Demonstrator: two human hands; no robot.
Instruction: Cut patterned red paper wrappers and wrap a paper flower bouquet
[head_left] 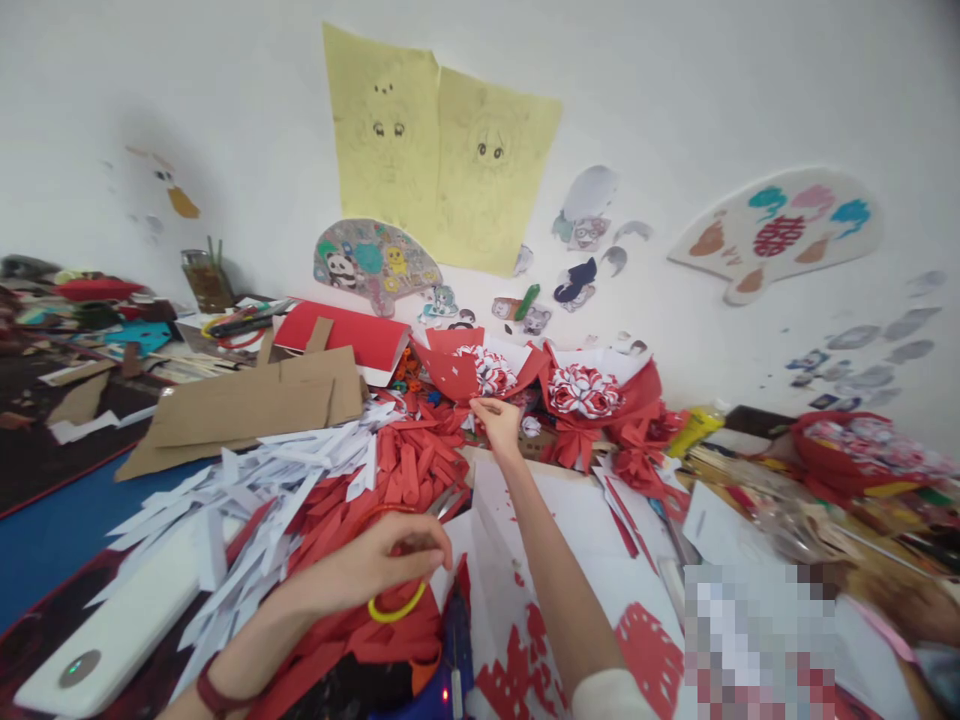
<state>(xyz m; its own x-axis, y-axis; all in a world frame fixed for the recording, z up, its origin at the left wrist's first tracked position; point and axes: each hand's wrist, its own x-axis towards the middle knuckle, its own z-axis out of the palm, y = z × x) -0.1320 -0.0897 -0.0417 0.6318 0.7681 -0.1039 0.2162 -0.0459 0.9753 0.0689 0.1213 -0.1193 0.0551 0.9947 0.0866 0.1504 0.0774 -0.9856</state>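
Observation:
My left hand (394,560) hovers low over a heap of folded red paper pieces (412,460), its fingers loosely curled. A yellow loop (397,608) shows just below it; I cannot tell what it belongs to or whether the hand holds it. Farther forward, my right hand (496,420) has its fingertips pinched together at the lower edge of a red-wrapped paper-flower bouquet (457,375). What lies between those fingertips is too small to make out. A second bouquet (589,388) of red-and-white paper flowers stands just to the right.
White folded strips (277,490) pile up at left beside a white power bank (112,620). Cardboard (255,400) lies behind them. A blue tool (454,640) with a red light sits near me. Red paper cutouts (649,650) and a yellow bottle (696,430) are at right.

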